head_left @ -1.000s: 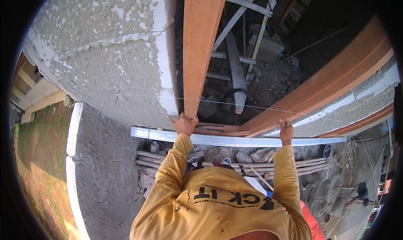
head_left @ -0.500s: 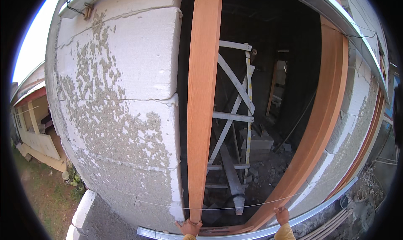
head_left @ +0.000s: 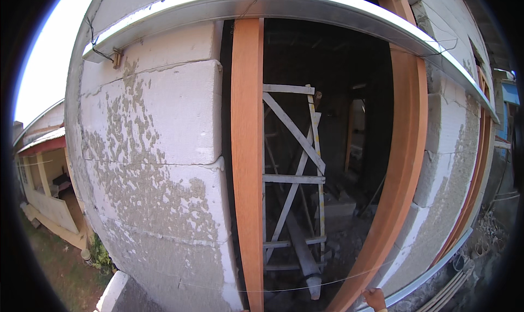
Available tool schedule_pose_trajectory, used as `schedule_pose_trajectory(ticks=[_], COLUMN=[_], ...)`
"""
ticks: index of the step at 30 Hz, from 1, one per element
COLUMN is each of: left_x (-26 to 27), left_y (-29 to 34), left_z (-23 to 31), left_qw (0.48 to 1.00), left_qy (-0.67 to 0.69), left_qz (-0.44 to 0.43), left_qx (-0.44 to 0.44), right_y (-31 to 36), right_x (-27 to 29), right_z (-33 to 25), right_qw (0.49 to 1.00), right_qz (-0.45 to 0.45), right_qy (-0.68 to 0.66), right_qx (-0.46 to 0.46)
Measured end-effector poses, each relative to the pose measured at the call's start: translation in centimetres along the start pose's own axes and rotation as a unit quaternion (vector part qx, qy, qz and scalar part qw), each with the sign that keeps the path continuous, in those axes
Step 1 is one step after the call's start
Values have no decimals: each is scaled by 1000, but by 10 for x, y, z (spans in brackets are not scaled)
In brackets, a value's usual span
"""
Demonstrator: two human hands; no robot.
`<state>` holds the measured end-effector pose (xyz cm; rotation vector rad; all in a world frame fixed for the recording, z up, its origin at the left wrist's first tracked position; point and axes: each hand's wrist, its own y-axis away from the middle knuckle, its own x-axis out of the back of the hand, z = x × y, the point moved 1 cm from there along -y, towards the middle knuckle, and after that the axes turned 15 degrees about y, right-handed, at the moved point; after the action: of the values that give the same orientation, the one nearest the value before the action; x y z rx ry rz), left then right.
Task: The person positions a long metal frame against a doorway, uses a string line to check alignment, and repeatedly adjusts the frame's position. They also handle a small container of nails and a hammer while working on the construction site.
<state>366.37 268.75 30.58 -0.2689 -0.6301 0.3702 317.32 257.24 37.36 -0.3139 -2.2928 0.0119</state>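
My right hand is at the lower edge, beside the foot of the right wooden post. Its fingers are curled closed; what they grip, if anything, is too small to make out. My left hand is out of the picture. The left wooden post stands upright beside the pale block wall. A thin string stretches across the opening between the posts, above my right hand's level. The lower metal profile runs just right of my right hand.
Overhead, a long metal channel crosses the opening, with wires tied to it. Inside the dark room stands a pale wooden trestle. Poles lie at the lower right. A low house is at the far left.
The view has tilted upward, bringing more of the overhead metal channel in. My left hand, earlier at the left post's foot, has gone out of view; my right hand sits lower in the picture.
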Motion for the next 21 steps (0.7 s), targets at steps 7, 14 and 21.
schedule_pose_trajectory(ticks=[7, 14, 21], left_x=[215, 306, 361], left_y=[-157, -259, -281], left_z=[295, 458, 541], left_qw=[919, 708, 601], left_qy=[90, 73, -117], left_qz=[167, 379, 457], left_qx=[-345, -591, -645], right_y=[61, 82, 92], right_x=[208, 328, 340], right_z=[-315, -595, -674], right_qw=[871, 377, 599], right_qz=[190, 680, 503], right_qy=[-79, 162, 328], right_qx=[447, 608, 530])
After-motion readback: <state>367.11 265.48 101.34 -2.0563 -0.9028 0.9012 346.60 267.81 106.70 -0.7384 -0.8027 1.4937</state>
